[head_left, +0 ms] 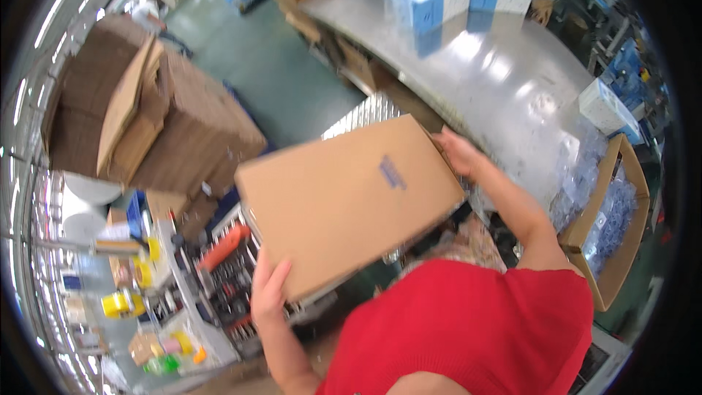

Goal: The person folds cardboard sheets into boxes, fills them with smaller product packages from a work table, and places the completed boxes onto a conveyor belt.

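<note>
A flat brown cardboard box [329,197] with a small purple mark on its upper face is held out in front of my red top. My left hand [270,284] grips its near left corner, thumb lying over the top face. At the far right edge, my right hand [457,152] holds the side of the box, with its fingertips partly hidden behind the edge. Beneath the box, part of a metal roller conveyor [362,115] shows past its far side.
A tall stack of folded cardboard [197,110] stands at left. A shiny metal table [482,58] bears blue-and-white boxes [439,4]. At right, an open carton [640,197] holds clear plastic pieces. An orange-handled tool [223,247] and yellow tape dispenser [123,304] lie lower left.
</note>
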Demonstrator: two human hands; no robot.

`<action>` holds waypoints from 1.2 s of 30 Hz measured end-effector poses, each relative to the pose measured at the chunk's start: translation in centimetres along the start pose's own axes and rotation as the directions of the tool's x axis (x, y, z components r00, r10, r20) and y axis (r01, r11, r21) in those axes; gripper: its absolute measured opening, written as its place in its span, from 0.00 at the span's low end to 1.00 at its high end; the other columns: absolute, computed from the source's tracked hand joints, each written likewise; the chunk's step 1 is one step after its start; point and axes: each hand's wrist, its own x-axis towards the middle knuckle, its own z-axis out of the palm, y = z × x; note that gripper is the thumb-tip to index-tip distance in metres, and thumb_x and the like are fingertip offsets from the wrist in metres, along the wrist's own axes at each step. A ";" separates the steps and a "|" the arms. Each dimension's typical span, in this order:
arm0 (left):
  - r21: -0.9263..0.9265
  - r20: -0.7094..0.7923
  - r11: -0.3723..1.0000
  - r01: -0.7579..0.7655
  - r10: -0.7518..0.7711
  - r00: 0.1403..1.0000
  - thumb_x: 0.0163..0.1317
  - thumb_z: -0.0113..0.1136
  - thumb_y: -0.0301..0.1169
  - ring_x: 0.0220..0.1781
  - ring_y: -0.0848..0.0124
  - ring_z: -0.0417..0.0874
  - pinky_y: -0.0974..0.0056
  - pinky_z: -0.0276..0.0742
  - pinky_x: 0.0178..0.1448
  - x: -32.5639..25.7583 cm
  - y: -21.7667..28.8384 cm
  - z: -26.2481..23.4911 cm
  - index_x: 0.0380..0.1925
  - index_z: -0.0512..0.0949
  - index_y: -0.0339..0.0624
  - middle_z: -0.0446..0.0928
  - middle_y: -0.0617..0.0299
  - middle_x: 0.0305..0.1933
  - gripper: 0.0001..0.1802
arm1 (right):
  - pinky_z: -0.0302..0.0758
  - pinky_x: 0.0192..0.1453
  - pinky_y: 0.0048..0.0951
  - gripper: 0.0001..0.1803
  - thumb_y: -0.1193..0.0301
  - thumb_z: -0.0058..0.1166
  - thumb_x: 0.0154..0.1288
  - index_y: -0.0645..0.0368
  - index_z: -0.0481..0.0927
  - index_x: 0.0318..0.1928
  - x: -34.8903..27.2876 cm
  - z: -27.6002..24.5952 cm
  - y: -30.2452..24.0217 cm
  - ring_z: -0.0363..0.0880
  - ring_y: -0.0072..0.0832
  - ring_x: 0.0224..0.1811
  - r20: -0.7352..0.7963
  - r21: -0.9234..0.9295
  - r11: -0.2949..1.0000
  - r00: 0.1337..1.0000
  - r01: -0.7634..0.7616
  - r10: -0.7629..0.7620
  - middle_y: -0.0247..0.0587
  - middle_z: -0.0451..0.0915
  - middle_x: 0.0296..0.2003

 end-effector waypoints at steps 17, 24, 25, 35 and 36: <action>0.045 -0.277 0.926 0.375 -0.349 0.895 0.63 0.55 0.23 0.47 0.66 0.79 0.61 0.75 0.52 2.8 -19.4 -10.5 0.53 0.70 0.32 0.78 0.55 0.49 0.18 | 0.71 0.50 0.48 0.37 0.74 0.47 0.65 0.36 0.51 0.70 -0.7 3.7 -1.1 0.73 0.55 0.47 -0.132 -0.991 0.030 0.925 -0.130 -0.356 0.55 0.69 0.53; -0.198 -0.227 0.848 0.492 -0.528 0.818 0.64 0.56 0.27 0.47 0.59 0.79 0.52 0.77 0.52 1.0 -28.3 -12.4 0.55 0.66 0.34 0.76 0.53 0.49 0.21 | 0.75 0.48 0.47 0.18 0.62 0.40 0.62 0.51 0.76 0.50 2.3 -5.2 6.3 0.77 0.50 0.47 -0.232 -0.948 -0.231 0.972 -0.218 0.035 0.52 0.78 0.47; -0.203 -0.237 0.796 0.571 -0.605 0.760 0.65 0.54 0.26 0.51 0.59 0.78 0.51 0.76 0.54 0.3 -28.5 -11.2 0.57 0.66 0.38 0.75 0.54 0.52 0.20 | 0.76 0.47 0.49 0.17 0.64 0.39 0.61 0.57 0.78 0.44 2.1 -6.1 6.9 0.79 0.51 0.43 -0.155 -0.978 -0.140 0.988 -0.155 -0.010 0.55 0.81 0.39; 0.066 -0.128 0.729 0.681 -0.671 0.731 0.60 0.63 0.32 0.54 0.64 0.73 0.58 0.69 0.56 4.8 -30.0 0.7 0.58 0.64 0.30 0.72 0.52 0.55 0.30 | 0.75 0.34 0.44 0.07 0.72 0.55 0.48 0.57 0.81 0.30 5.2 -12.1 -17.9 0.79 0.46 0.31 0.320 -0.871 -0.439 0.932 0.220 -0.168 0.48 0.79 0.24; 0.140 -0.164 0.674 0.726 -0.707 0.688 0.58 0.65 0.33 0.57 0.60 0.71 0.57 0.68 0.59 5.1 -28.4 0.5 0.60 0.61 0.28 0.69 0.47 0.58 0.35 | 0.73 0.44 0.43 0.10 0.70 0.58 0.52 0.57 0.78 0.36 8.1 -14.1 -21.4 0.75 0.48 0.43 0.270 -0.847 -0.521 0.929 0.104 -0.254 0.49 0.78 0.34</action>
